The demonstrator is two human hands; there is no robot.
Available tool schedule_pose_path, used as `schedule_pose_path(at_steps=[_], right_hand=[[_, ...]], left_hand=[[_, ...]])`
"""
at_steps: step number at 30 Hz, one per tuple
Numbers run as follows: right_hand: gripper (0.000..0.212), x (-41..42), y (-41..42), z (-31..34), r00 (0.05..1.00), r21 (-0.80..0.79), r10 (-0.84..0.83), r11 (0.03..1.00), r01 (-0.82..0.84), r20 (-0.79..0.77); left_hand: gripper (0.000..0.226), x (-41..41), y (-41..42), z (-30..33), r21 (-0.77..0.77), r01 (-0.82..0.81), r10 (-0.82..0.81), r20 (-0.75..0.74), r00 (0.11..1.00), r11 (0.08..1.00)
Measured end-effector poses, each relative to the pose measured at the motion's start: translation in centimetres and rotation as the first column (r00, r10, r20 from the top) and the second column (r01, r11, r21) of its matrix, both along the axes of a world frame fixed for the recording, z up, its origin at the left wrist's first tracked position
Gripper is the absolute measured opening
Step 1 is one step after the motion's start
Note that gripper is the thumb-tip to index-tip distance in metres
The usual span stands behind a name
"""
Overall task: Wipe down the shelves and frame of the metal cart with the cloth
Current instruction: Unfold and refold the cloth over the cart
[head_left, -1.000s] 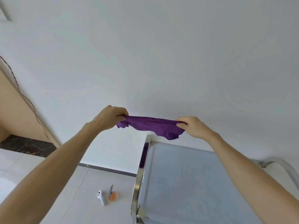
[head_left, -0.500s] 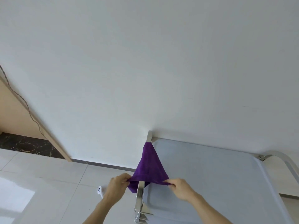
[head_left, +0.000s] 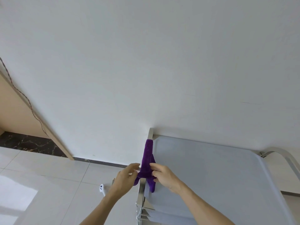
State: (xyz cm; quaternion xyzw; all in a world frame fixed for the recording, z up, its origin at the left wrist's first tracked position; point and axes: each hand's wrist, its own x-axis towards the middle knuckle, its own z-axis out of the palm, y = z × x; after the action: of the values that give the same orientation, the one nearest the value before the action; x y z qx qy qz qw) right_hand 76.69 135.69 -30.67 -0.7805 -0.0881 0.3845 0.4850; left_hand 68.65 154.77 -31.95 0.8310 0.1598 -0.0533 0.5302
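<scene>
I am seeing one purple cloth (head_left: 146,161) draping over one shiny metal cart's left rail (head_left: 141,190), my left hand (head_left: 125,177) and right hand (head_left: 164,176) each pinching it.

No text, label, brand, number or sign can be read anywhere in the view. The small white device (head_left: 102,189) lying on the floor carries a few dark marks, but they are too small to tell whether they are buttons or print.
</scene>
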Motion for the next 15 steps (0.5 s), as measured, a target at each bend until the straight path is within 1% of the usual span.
schedule_pose_path(at_steps=[2, 3, 5, 6, 8, 11, 15], right_hand=[[0.039, -0.4, 0.9, 0.1, 0.999, 0.040, -0.026, 0.999, 0.028, -0.047], [0.041, -0.4, 1.1, 0.3, 0.997, 0.046, -0.040, 0.998, 0.043, -0.063], [0.045, 0.0, 1.3, 0.5, 0.995, 0.034, -0.061, 0.997, 0.064, -0.075], [0.044, 0.3, 1.4, 0.6, 0.995, 0.026, -0.065, 0.997, 0.067, -0.075], [0.046, 1.0, 1.6, 0.9, 0.995, 0.005, -0.064, 0.998, 0.065, -0.072], [0.061, 1.9, 2.3, 1.5, 0.997, -0.055, -0.052, 0.997, 0.049, -0.051], [0.065, 3.0, 3.1, 2.1, 0.999, -0.095, -0.028, 0.995, 0.030, 0.017]], left_hand=[[0.037, 0.6, -0.6, 0.4, -0.196, 0.009, -0.023, -0.071, 0.997, 0.981], [0.039, 0.9, -0.8, 0.5, -0.259, 0.012, -0.038, -0.095, 0.995, 0.966], [0.042, 1.6, -1.2, 0.6, -0.309, 0.003, -0.046, -0.130, 0.990, 0.951], [0.043, 1.9, -1.3, 0.6, -0.312, 0.000, -0.046, -0.138, 0.989, 0.950], [0.046, 2.6, -1.4, 0.6, -0.266, 0.015, -0.057, -0.153, 0.987, 0.964], [0.048, 4.1, -1.3, 0.9, -0.164, 0.070, -0.097, -0.165, 0.982, 0.984], [0.047, 6.5, -1.6, 1.8, -0.092, 0.079, -0.093, -0.165, 0.982, 0.993]])
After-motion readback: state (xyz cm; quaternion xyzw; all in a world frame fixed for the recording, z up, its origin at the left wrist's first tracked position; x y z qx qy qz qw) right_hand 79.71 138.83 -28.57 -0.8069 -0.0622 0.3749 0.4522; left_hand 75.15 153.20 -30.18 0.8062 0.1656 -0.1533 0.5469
